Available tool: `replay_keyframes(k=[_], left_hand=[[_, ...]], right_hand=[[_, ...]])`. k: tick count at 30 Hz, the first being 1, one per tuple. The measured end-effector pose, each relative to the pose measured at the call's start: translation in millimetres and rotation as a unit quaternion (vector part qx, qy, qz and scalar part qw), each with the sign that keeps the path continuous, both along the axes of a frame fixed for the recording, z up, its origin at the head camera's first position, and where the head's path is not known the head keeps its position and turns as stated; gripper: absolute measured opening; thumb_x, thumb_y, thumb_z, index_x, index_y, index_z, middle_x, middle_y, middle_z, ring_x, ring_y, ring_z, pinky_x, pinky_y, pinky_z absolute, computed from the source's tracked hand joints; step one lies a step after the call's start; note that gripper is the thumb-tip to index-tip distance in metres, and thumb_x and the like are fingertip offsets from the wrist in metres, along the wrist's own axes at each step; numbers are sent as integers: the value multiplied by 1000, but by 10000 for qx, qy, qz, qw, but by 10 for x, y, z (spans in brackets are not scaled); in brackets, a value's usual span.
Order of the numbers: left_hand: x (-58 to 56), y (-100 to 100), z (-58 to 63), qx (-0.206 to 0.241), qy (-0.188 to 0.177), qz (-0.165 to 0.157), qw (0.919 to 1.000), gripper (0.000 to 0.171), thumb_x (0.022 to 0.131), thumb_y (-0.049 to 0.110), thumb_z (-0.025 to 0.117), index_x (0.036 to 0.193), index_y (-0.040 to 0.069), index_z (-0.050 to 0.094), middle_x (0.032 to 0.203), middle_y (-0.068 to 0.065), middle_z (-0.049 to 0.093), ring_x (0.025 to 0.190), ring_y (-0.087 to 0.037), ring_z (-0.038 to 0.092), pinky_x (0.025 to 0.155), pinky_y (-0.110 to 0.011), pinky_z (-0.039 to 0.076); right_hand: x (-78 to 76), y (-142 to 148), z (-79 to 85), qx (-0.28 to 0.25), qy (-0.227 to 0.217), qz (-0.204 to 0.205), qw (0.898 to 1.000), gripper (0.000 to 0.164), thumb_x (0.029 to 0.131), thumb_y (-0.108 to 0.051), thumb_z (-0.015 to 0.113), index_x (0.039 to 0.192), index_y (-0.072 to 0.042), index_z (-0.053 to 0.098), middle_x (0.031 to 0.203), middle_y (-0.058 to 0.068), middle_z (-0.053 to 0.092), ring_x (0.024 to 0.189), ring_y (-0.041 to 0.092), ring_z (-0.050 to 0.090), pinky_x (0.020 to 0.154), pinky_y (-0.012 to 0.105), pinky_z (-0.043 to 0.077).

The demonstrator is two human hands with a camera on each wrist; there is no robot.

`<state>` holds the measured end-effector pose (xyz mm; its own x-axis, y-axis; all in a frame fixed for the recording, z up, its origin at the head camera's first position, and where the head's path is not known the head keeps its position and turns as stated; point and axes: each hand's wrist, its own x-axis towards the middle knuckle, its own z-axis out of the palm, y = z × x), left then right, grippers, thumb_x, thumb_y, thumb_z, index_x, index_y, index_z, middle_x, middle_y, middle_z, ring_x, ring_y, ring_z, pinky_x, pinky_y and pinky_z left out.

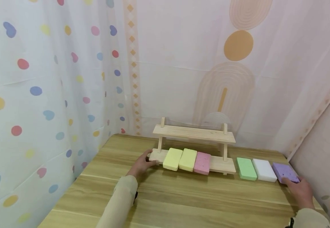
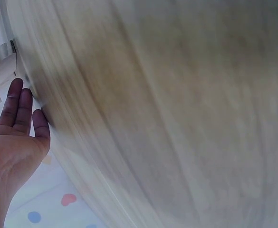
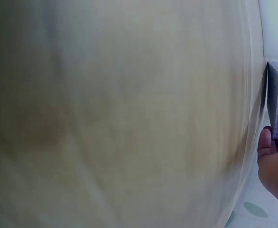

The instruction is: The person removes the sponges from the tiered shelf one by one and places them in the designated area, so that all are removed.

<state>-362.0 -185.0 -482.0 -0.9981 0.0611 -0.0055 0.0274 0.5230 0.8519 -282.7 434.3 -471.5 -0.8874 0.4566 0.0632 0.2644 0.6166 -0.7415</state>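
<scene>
Okay, desk (image 1: 196, 202) across bottom; right hand (image 1: 301, 190), lower right, grip pinching the near edge of purple sponge (image 1: 284, 171). White sponge (image 1: 264, 170) and green sponge (image 1: 246, 169) next, leftward. Left hand (image 1: 142, 165), lower centre: grip loosely spread, fingers fairly straight, at left end of wooden shelf (image 1: 221, 164). Two yellow sponges (image 1: 187, 160), then pink sponge (image 1: 202, 163), on its lower board. Patterned curtain (image 1: 170, 91) behind.

This is a curtained corner; whether in a home, I cannot tell. A dotted curtain (image 1: 53, 77) hangs left of the left grip (image 1: 143, 165), beside the wood-grain counter (image 1: 196, 202).
</scene>
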Motion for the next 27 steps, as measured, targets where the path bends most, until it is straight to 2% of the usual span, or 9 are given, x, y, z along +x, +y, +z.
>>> replay_keyframes(k=[10, 14, 17, 20, 24, 27], left_hand=[[-13, 1, -17, -38, 51, 0, 10000, 76, 90, 37, 74, 151, 11, 38, 114, -19, 61, 102, -28, 58, 94, -49, 43], [-15, 3, -18, -42, 46, 21, 10000, 76, 90, 37, 75, 151, 12, 38, 113, -18, 61, 102, -28, 58, 93, -49, 43], [-6, 9, -7, -60, 36, 33, 10000, 75, 90, 37, 74, 152, 13, 37, 113, -17, 61, 101, -27, 58, 93, -49, 43], [13, 15, 7, -99, 68, 13, 9999, 74, 91, 36, 73, 152, 13, 37, 113, -17, 62, 101, -27, 58, 93, -49, 43], [30, 16, 19, -104, 105, 9, 9999, 73, 92, 34, 73, 152, 12, 37, 113, -18, 61, 101, -28, 58, 93, -49, 43], [28, 11, 17, -44, 51, 34, 10000, 74, 91, 35, 73, 152, 13, 37, 113, -17, 61, 101, -27, 57, 94, -48, 43]], right_hand=[[13, -40, 30, 133, -181, 383, 9990, 75, 97, -28, 50, 131, 32, 21, 128, 53, 30, 119, 63, 35, 105, 62, 27], [24, -58, 57, -34, -330, 448, 9984, 81, 99, -33, 45, 136, 32, 12, 134, 53, 21, 126, 64, 26, 109, 62, 21], [28, -65, 78, -99, -382, 418, 9983, 84, 100, -37, 42, 137, 31, 9, 137, 53, 18, 128, 64, 22, 109, 62, 19], [21, -66, 92, -114, -335, 332, 9988, 85, 101, -39, 41, 137, 31, 12, 136, 53, 19, 127, 65, 23, 108, 63, 21], [3, -78, 115, 31, -82, 126, 9999, 83, 100, -38, 46, 136, 30, 17, 132, 54, 25, 124, 65, 28, 106, 63, 24], [-2, -108, 147, 68, 59, -33, 10000, 84, 99, -37, 48, 140, 28, 15, 134, 53, 24, 126, 64, 26, 107, 63, 23]])
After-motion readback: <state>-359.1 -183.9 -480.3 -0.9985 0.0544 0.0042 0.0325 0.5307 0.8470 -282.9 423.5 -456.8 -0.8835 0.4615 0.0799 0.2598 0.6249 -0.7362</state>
